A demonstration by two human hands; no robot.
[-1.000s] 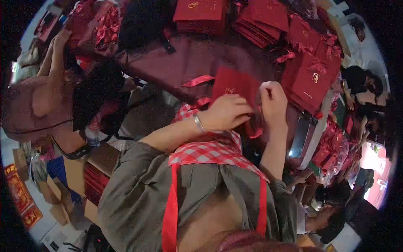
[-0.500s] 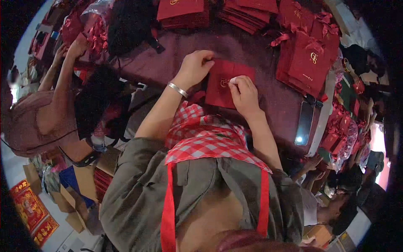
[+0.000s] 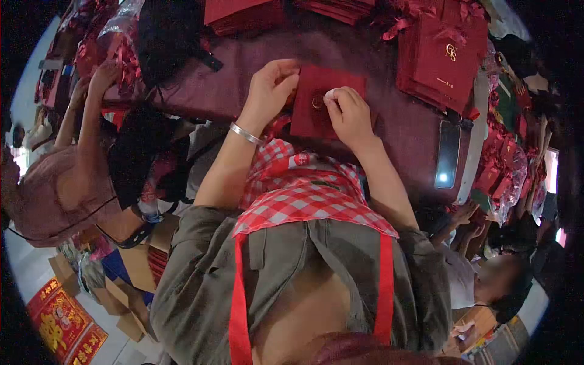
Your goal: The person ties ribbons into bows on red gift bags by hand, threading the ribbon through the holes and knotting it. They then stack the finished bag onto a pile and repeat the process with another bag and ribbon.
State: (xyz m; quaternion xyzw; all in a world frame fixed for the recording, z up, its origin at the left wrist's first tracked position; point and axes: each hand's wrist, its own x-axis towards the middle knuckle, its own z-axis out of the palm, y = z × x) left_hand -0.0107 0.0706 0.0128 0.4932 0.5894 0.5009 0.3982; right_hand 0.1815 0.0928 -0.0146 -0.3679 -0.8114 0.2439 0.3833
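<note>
A flat dark-red paper bag point(image 3: 310, 125) with a gold emblem lies on the table in front of me. My left hand point(image 3: 272, 91) is at its left edge, fingers curled and thumb against the edge. Over the bag's right half, my right hand point(image 3: 353, 115) pinches a small white wad point(image 3: 330, 94) beside the gold emblem. The wad's material is too small to tell. Part of the emblem is hidden behind the right fingers.
Stacked red gift bags point(image 3: 444, 61) with ribbons stand at right, near a phone point(image 3: 448, 152) by the table edge. More red stacks point(image 3: 243, 15) lie at the far side, beside a black bag point(image 3: 173, 42). Another person's arms point(image 3: 97, 91) reach in at left.
The view has shifted a little, so the table and its stacks sit higher in it. My right hand and the white wad have moved slightly on the bag; my left hand stays at its edge.
</note>
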